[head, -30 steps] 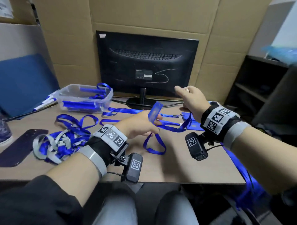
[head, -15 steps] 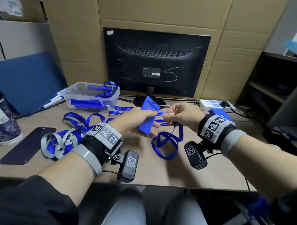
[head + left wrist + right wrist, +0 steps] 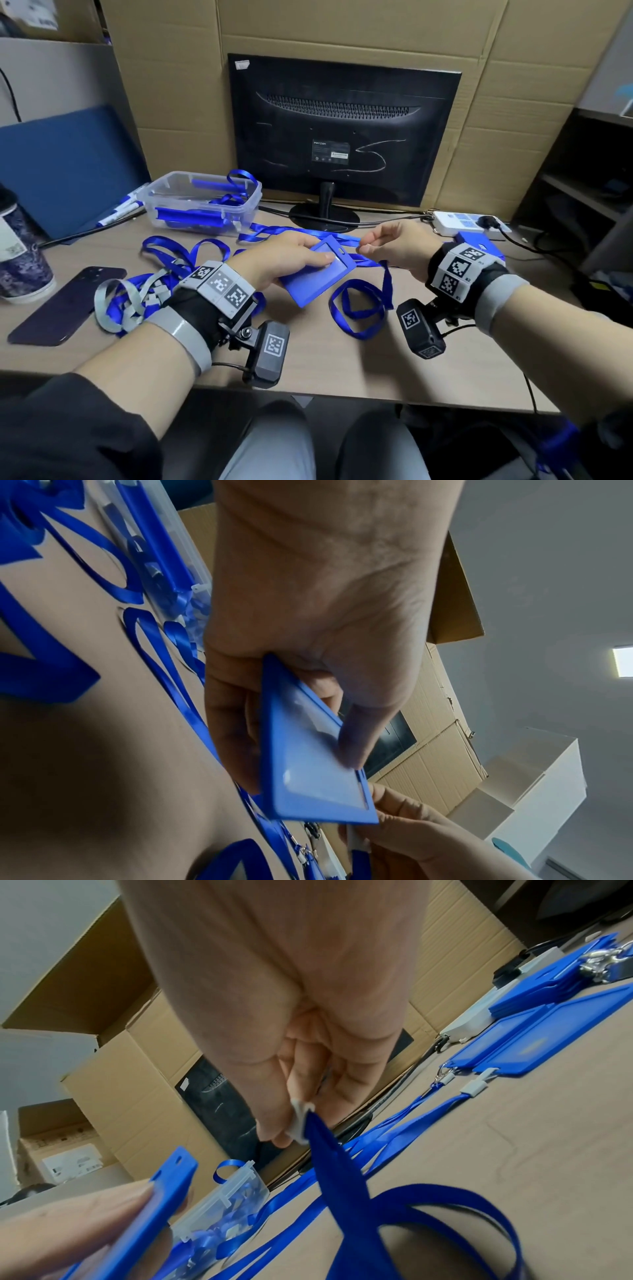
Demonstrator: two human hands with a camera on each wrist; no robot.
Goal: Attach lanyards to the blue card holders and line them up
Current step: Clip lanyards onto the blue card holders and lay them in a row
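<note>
on the desk (image 3: 342,363), back to front and largest first: black monitor (image 3: 342,130), rear face toward the viewer, before cardboard panels; clear plastic tub (image 3: 202,202) at left rear, with blue parts and lanyard loops inside, exact contents not legible; loose heap of blue and grey lanyards (image 3: 137,298) at left, unattached as far as can be seen; dark phone (image 3: 65,305) and a patterned cup (image 3: 20,267) at far left. item in work: one blue card holder (image 3: 318,274), held just above the desk near centre, left hand (image 3: 281,260) curled round it, thumb pressed on the clear window, slotted end turned toward the right hand (image 3: 394,250). right hand pinches the white clip end of a blue lanyard (image 3: 359,308), its loop trailing onto the desk; clip close to the slot, not yet through it. finished stock: several blue card holders with lanyards (image 3: 534,1047) lying at right rear beside a white power strip (image 3: 469,222). judgement: part done; this holder and the heap remain.
</note>
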